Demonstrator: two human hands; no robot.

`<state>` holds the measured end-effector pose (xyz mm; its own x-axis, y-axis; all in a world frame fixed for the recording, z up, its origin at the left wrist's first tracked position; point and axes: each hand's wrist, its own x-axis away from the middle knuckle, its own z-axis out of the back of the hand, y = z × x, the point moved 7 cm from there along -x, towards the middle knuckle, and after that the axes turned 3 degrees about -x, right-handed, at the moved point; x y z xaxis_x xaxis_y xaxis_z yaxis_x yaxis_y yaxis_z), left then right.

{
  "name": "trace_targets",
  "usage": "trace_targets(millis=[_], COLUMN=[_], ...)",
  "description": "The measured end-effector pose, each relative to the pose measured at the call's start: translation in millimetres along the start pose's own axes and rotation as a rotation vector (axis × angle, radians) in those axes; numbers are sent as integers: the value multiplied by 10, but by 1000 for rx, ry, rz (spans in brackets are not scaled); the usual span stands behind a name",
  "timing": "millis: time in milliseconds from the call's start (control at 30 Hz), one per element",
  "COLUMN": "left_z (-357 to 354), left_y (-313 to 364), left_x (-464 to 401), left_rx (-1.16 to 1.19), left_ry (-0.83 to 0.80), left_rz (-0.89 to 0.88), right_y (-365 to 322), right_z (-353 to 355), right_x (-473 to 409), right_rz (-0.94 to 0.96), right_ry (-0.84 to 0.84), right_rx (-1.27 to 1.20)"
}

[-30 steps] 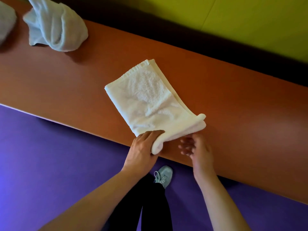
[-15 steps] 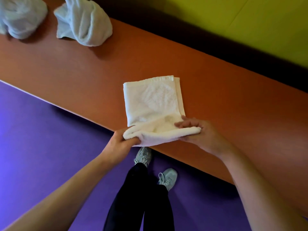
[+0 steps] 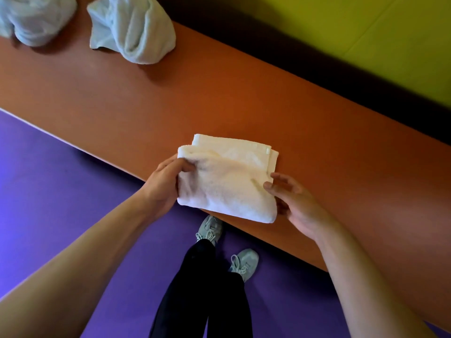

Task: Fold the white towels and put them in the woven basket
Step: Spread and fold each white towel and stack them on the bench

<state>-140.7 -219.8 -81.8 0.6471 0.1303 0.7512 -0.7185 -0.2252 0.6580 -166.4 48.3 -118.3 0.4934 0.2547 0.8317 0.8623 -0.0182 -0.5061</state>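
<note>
- The left edge of the folded cream-white terry towel (image 3: 225, 184) is pinched by the left hand (image 3: 162, 185), thumb laid on top of the pile and the other fingers curled out of sight beneath.
- The right edge is touched by the right hand (image 3: 296, 204); its fingertips (image 3: 268, 185) are slightly spread and bent against the corner, but whether cloth is actually pinched there cannot be told.
- The towel is held at the near edge of the long orange-brown table (image 3: 244, 98), its front fold overhanging toward the purple floor (image 3: 61, 191), its back layers resting on the tabletop.
- A slip is judged the main risk: if the right side is only touched, the thick fold could be sprung open or dropped off the edge once lifted.
- Uneven back layers are seen; a crooked bundle may be produced if they are not squared.
- Two crumpled pale-blue-white towels (image 3: 133, 30) lie well apart at the far left, not yet folded.
- The woven basket is not in view, so a blind carry could loosen the folds.
</note>
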Motion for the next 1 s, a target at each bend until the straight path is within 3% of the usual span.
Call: trace_targets(millis=[100,233,300,433,567,700,900,1000], left_z=[46,74,123,262,238,187,139,42], left_y=[41,202,231,189,-161,-451,-330,-170], left_x=[-115,-297,-426,-474,-428,-303,-242,-205], left_rx=[24,-36,-251,-552,-658,-653,-487,-449], left_ry=[-20,54,177,525,440,314,330,291], left_rz=[37,-83,-166,-227,-180,-55,87,85], right_y=[-115,-293,-389,-419,-208,202,380,287], right_z=[8,37,26,2,-59,-54,-20,-7], right_x=[-16,-60,-114,-279,-262,-136,-105,6], right_rz=[110,303,380,427,336,126,-88,-11], right_ry=[15,155,308,615,687,606,474,455], right_rx=[-156,-123,7,558,771,485,-13,-53])
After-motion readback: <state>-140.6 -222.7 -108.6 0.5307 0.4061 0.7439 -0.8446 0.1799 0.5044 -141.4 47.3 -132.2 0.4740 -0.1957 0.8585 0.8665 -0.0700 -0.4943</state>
